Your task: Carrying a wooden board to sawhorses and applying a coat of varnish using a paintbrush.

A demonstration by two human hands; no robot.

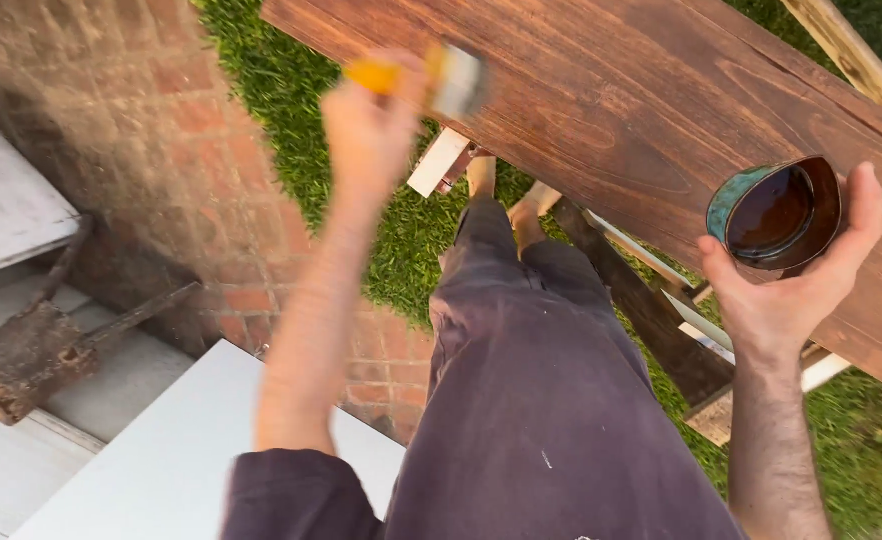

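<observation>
The left hand [371,125] is raised over the grass [261,90], and it is blurred. Its fingers are closed around the yellow handle of a paintbrush [423,78]. The long axis of the brush runs almost level across the view: the handle end points to the left and the wide metal band with the bristle end points to the right, toward the near edge of the dark stained board [611,110]. The bristle end is just beside the board edge, but because of the blur I cannot tell if it touches the wood.

The right hand [796,285] holds a small open can [776,212] from below and from the side. The fingers are curled around the can wall, with the thumb on the left side and the other fingers on the right side. The can is tilted so that its open mouth faces the camera, and dark brown liquid shows inside. Its outside is bluish green. The can is in front of the board, over its lower right part.

The board is long and lies diagonally from the upper left to the lower right. It rests on a wooden frame [661,330] that stands on the grass. The person wears dark purple trousers [541,400], and bare feet show on the grass under the board. On the left there is a brick wall [111,130], a white panel [181,460] and a rusty metal piece [31,355].
</observation>
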